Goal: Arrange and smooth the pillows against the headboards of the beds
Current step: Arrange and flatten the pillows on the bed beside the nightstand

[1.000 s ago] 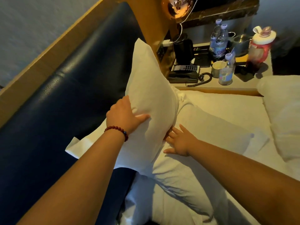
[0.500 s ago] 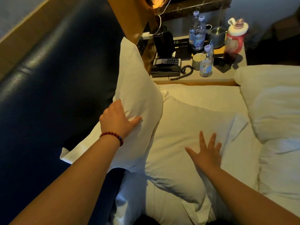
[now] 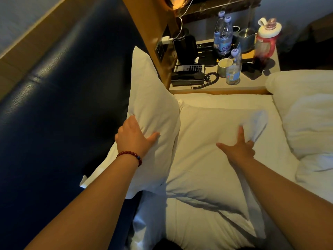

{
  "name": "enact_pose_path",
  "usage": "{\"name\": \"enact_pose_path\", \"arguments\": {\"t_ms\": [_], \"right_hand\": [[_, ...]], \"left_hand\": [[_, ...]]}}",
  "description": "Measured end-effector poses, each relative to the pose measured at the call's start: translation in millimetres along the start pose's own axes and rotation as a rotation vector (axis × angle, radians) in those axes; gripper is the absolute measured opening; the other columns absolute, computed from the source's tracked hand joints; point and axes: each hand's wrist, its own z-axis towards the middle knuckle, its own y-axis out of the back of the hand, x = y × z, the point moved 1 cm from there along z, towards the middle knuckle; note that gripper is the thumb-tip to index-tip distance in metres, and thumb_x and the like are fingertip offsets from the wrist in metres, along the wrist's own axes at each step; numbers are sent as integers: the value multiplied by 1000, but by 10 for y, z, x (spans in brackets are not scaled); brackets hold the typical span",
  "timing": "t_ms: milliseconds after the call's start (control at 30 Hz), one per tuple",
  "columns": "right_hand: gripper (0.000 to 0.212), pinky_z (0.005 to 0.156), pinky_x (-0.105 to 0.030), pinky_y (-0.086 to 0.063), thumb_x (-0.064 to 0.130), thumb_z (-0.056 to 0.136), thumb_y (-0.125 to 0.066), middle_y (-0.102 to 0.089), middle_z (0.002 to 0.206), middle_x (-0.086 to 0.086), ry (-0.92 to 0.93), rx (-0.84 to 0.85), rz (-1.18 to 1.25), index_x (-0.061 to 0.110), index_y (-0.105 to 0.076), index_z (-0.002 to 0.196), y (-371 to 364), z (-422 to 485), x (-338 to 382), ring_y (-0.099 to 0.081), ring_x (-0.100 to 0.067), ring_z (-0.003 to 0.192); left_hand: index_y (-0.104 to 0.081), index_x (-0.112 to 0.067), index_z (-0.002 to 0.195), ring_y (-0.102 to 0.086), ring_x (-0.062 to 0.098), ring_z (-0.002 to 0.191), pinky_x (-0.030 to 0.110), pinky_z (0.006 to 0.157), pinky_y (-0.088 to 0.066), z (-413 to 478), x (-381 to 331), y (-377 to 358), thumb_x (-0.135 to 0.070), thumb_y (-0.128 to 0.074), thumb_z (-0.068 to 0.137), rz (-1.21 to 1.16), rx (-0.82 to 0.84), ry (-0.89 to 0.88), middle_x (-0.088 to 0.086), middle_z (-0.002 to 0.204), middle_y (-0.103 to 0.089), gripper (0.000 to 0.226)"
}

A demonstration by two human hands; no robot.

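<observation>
- Two pillows are in play: the upright pillow (image 3: 153,98) stands on edge against the dark padded headboard (image 3: 63,87) at centre-left of the frame, and the flat pillow (image 3: 207,141) lies on the bed at centre, its left edge touching the upright one
- The left hand (image 3: 134,139), with a red bead bracelet (image 3: 129,154) at the wrist, is grasping the upright pillow, fingers hooked over its edge and thumb on the front face; if that hold lets go too soon, I judge the pillow could tip forward onto the flat one or slump down against the headboard
- The right hand (image 3: 237,150) is released, fingers spread, pressing on the flat pillow near its right end; a hard sweep would likely drag the case into fresh creases or push out the loose flap at that end
- The white bedding (image 3: 306,114) heaped at the right edge of the frame lies near and may crowd the flat pillow if it is shifted that way
- The bedside surface (image 3: 252,82) at upper right meets the far edge of the bed and carries a telephone (image 3: 189,76), a cup (image 3: 224,66), water bottles (image 3: 224,37), a kettle (image 3: 246,38) and a red-capped jug (image 3: 266,40); a pillow corner swung that way could knock the cup or one of the bottles over
- The room is dim, with a white charger (image 3: 165,40) plugged into the wooden panel beside the headboard and a warm lamp (image 3: 176,2) glowing at top centre
</observation>
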Motion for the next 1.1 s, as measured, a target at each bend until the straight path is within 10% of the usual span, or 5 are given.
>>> {"name": "enact_pose_path", "arguments": {"t_ms": [467,633,767,967,1100], "right_hand": [[102,110,-57,-32,87,75,-39,-24,159,-11,-395,130,549,29,-10,154,-188,-385,-1174,-34,-42,138],[86,91,-46,-46,80,81,-41,-60,121,-18,-431,202,576,11,-54,132,-219,-455,-1302,-60,-38,98],[78,113,-43,-31,68,91,-40,-45,145,-14,-521,327,689,12,-40,145,-345,-628,-1479,-43,-36,130],[56,67,-36,-39,65,88,-51,-52,61,-8,-507,178,696,15,-53,62,-464,-795,-1895,-46,-24,61],[68,88,-44,-54,78,76,-54,-73,93,-8,-444,257,717,16,-71,101,-622,-957,-1963,-67,-29,88]], "left_hand": [[6,-29,153,24,41,143,68,106,19,-501,-324,-300,-64,-25,93,513,1,-382,11,160,17,76],[-2,-29,154,25,43,141,70,105,17,-881,-542,-714,-54,-30,95,505,144,-491,10,162,10,70],[2,-33,153,26,33,144,64,109,19,-1170,-625,-1138,-55,-26,97,382,296,-550,2,162,15,67],[18,-36,149,32,30,140,57,116,8,-1402,-418,-1757,-59,-27,97,273,469,-590,2,156,31,73],[14,-35,150,32,27,141,52,114,13,-1496,-290,-1938,-57,-28,97,191,387,-599,1,156,31,72]]}}
